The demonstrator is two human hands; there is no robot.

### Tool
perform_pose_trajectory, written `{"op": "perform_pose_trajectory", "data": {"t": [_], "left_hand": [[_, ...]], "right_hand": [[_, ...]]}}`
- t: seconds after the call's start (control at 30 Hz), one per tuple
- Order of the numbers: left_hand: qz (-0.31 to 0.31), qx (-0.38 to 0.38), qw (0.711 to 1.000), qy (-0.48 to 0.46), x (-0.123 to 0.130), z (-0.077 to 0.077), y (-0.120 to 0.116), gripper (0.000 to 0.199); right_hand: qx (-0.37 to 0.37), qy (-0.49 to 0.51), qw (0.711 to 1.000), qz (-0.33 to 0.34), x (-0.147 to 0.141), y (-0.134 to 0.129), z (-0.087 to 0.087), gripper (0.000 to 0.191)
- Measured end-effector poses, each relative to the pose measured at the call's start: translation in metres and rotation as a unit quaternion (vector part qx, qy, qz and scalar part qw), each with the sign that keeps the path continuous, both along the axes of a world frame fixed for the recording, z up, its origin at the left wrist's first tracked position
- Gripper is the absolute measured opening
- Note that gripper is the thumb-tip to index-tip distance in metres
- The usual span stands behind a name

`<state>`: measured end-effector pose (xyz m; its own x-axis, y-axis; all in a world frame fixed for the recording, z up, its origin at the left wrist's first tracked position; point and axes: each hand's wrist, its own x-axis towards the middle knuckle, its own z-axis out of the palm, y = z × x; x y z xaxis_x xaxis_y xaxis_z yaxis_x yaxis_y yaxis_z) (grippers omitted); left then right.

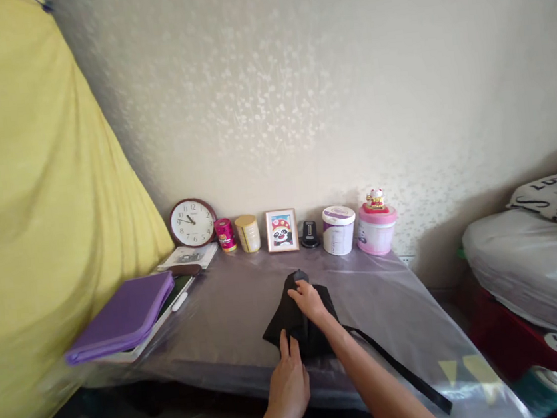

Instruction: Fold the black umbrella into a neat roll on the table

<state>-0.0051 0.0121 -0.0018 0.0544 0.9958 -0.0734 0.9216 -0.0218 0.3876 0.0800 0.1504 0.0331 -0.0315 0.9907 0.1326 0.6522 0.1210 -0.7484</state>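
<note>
Two hands, black cloth bag (296, 324): we see right hand (310, 301) gripping folds, left hand (288, 385) open against its edge.

Cream patterned wall (265, 90), yellow cloth drape (43, 222)

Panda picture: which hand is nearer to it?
Right hand, on the black cloth in front of the panda picture. The left hand is farther back, at the cloth's near edge.
</note>
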Motion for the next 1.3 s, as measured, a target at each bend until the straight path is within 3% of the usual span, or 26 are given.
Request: {"op": "perform_pose_trajectory", "data": {"t": [0.27,0.5,0.67,0.8,0.87,1.03,1.17,1.3], "left_hand": [[0.011,0.004,1.0,-0.002,-0.002,0.001,-0.001,0.056],[0.028,0.104,0.993,-0.049,-0.007,0.0,-0.018,0.055],[-0.022,0.059,0.998,-0.018,-0.005,0.01,-0.015,0.069],[-0.022,0.008,1.0,0.007,-0.003,0.012,-0.004,0.078],[-0.015,0.002,1.0,0.015,-0.002,0.01,-0.001,0.077],[-0.009,0.013,1.0,-0.007,-0.001,0.001,-0.001,0.074],[-0.009,-0.003,1.0,-0.013,0.001,0.001,-0.001,0.081],[-0.004,-0.023,0.999,-0.022,0.002,0.004,0.002,0.084]], "right_hand": [[-0.017,-0.089,0.996,0.019,-0.014,-0.003,-0.004,0.035],[-0.005,-0.122,0.989,0.084,-0.017,-0.014,0.001,0.022],[0.004,-0.131,0.983,0.127,-0.017,-0.015,0.001,0.018],[0.009,-0.125,0.979,0.158,-0.013,-0.021,0.002,0.021],[0.041,-0.106,0.977,0.18,-0.008,-0.029,0.002,0.022],[0.218,-0.025,0.948,0.229,0.011,-0.05,-0.011,0.029],[0.25,-0.037,0.943,0.218,0.021,-0.039,-0.026,0.028],[0.231,-0.077,0.949,0.2,0.021,-0.004,-0.032,0.028]]}}
